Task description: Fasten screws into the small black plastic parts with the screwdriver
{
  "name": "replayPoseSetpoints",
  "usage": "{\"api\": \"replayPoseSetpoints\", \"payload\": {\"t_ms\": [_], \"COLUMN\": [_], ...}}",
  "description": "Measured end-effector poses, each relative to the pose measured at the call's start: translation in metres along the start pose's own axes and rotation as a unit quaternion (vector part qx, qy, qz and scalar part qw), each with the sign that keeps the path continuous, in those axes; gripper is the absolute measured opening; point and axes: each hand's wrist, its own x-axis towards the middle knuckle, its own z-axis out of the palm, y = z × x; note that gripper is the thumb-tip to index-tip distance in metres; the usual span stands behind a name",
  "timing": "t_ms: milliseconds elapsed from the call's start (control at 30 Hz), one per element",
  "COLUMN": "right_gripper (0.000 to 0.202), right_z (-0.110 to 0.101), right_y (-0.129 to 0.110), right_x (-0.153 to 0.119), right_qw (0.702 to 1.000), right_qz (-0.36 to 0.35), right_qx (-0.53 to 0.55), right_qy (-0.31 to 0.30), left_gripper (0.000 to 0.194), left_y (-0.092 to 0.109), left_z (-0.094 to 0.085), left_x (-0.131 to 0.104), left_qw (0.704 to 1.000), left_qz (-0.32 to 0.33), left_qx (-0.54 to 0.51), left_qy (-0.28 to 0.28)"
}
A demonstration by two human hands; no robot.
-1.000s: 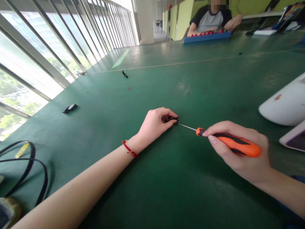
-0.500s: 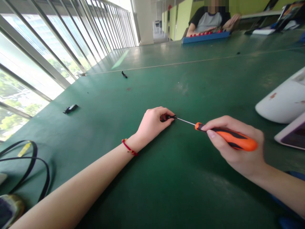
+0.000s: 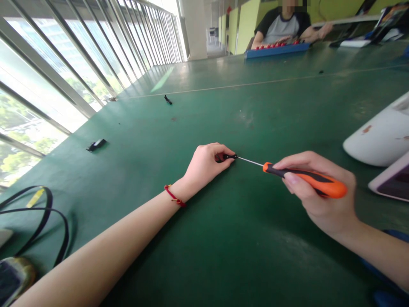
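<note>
Low over the green table, my left hand pinches a small black part between thumb and fingers. Most of that part is hidden by the hand, so its kind is unclear. My right hand is closed around the orange and black handle of a screwdriver. The thin metal shaft points left, and its tip meets the right end of the black part. My right thumb and fingers grip the handle near its collar.
A small black piece and a larger black piece lie to the left. Black cable loops are at lower left. A white object stands at right, beside a purple-screened device. Across the table, a person sits behind a blue tray.
The screwdriver handle has rolled in my right hand, and my fingers have shifted on it. Its tip stays at the black part. My left hand holds still.
</note>
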Motion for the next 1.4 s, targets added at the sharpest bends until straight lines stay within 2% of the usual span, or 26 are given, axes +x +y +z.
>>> {"api": "replayPoseSetpoints", "payload": {"t_ms": [100,200,300,367,467,600,667,733,800,867,967,1033,1100,1200,1233,1300,1400], "right_gripper": [0.015,0.020,0.020,0.012,0.003,0.031,0.042,0.033,0.014,0.008,0.032,0.045,0.044,0.011,0.008,0.019,0.010], "right_z": [0.001,0.002,0.002,0.002,0.002,0.004,0.004,0.003,0.002,0.002,0.003,0.003,0.002,-0.002,-0.003,-0.005,-0.004], "right_y": [0.003,0.003,0.000,-0.001,0.000,0.007,0.007,0.004,0.000,-0.001,0.002,0.004,0.003,-0.005,-0.009,-0.015,-0.019], "right_x": [-0.001,-0.001,0.001,0.002,0.002,0.002,0.002,0.003,0.002,0.002,0.003,0.005,0.008,0.016,0.021,0.035,0.065], "right_qw": [0.998,0.995,0.998,0.998,0.997,0.994,0.994,0.997,0.999,0.998,0.993,0.990,0.992,0.998,0.998,0.997,0.995], "right_qz": [0.028,0.032,0.039,0.051,0.063,0.021,-0.001,0.004,0.014,0.007,-0.021,-0.030,-0.021,-0.004,-0.005,-0.022,-0.030], "right_qx": [0.037,0.022,0.019,0.013,-0.004,0.034,0.056,0.039,-0.003,-0.038,-0.008,0.027,0.042,-0.009,-0.039,-0.075,-0.099], "right_qy": [0.051,0.087,0.051,0.030,0.048,0.106,0.096,0.066,0.046,0.057,0.120,0.135,0.115,0.068,0.049,0.026,-0.001], "left_gripper": [0.013,0.013,0.012,0.012,0.013,0.013,0.012,0.012,0.013,0.013,0.013,0.013,0.014,0.015,0.015,0.015,0.015], "left_y": [-0.001,-0.001,-0.001,-0.001,-0.001,-0.001,-0.001,-0.001,-0.002,-0.002,-0.002,-0.001,-0.001,0.000,0.000,-0.001,-0.002], "left_z": [0.000,0.000,0.000,0.000,0.001,0.001,0.001,0.001,0.002,0.002,0.002,0.002,0.001,0.001,0.001,0.001,0.003], "left_x": [0.000,0.000,0.000,0.000,0.000,0.000,0.000,0.000,0.000,0.000,0.000,0.000,0.000,0.000,0.000,0.000,0.000], "left_qw": [1.000,1.000,1.000,1.000,1.000,1.000,1.000,1.000,1.000,1.000,1.000,1.000,1.000,1.000,1.000,1.000,1.000], "left_qz": [0.002,0.004,0.006,0.008,0.012,0.014,0.015,0.015,0.016,0.016,0.014,0.009,0.004,0.002,0.003,0.007,0.006], "left_qx": [0.003,0.006,0.007,0.006,0.005,0.004,0.005,0.006,0.006,0.007,0.007,0.006,0.006,0.006,0.006,0.007,0.011], "left_qy": [0.002,0.003,0.001,-0.001,-0.006,-0.008,-0.008,-0.008,-0.008,-0.007,-0.007,-0.010,-0.015,-0.024,-0.025,-0.026,-0.023]}}
